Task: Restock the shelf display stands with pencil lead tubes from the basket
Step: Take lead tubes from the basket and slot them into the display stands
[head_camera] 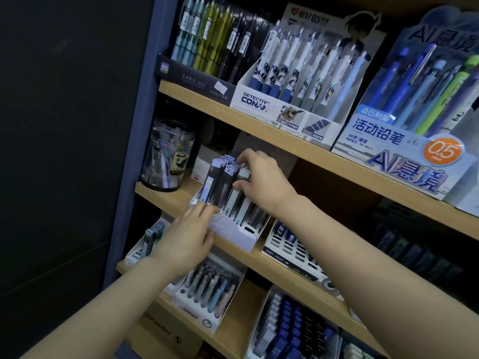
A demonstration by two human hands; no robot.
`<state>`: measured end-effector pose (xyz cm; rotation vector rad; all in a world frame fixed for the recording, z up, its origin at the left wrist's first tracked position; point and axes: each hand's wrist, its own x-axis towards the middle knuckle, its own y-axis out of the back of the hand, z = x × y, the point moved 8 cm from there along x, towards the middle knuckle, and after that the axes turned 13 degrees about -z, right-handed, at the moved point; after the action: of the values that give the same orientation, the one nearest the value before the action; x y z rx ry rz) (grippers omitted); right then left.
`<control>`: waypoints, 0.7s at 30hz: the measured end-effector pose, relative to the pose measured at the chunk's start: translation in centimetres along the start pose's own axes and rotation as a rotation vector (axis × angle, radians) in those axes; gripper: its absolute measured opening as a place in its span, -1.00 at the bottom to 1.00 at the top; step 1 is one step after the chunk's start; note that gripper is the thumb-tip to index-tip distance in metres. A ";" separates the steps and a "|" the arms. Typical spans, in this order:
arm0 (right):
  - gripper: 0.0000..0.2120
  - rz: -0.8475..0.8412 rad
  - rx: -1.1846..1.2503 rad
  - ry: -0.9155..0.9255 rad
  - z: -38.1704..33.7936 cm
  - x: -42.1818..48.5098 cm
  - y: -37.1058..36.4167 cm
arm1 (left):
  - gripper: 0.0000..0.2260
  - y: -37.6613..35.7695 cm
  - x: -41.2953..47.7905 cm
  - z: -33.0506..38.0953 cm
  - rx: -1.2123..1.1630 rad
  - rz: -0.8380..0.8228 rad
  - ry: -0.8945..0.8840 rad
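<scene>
On the middle wooden shelf (178,195): one pale display stand (233,233), its slots partly hidden by both hands; left fingertips blurred. Lead tubes (225,187) stand upright in it. Right hand (261,182): fingers curled over the tube tops, thumb pinching a white tube. Left hand (189,234): fingers roughly straight, pressed on the stand's front-left corner. Clear jar (167,156) at left; pen boxes (282,110) above; dark wall (64,151) alongside.

The picture is dim and blue-tinted. It is brightest on the glossy blue-and-white pen display box (404,151) above-right of the right grip (259,182), while the recess below-right sinks into shadow. Motion blur smears the left grip's (189,234) fingertips. The pale wooden shelves (202,103) bow towards the edges.
</scene>
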<state>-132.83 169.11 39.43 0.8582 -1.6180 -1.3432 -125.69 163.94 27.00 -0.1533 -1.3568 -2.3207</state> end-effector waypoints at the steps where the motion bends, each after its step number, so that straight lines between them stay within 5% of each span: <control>1: -0.67 0.023 -0.004 0.011 0.0 -0.1 0.0 | -0.64 0.0 0.0 0.0 0.005 0.002 -0.002; 14: -0.78 0.174 -0.321 0.059 0.2 -0.5 0.1 | -0.63 -0.1 0.4 0.0 0.050 -0.005 -0.008; 21: -0.74 0.155 -0.259 0.053 0.5 -0.7 -0.3 | -0.63 -0.1 0.4 0.3 0.070 -0.015 0.009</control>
<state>-132.98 169.86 39.01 0.5960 -1.4016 -1.3715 -126.16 164.10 27.23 -0.1114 -1.4376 -2.2803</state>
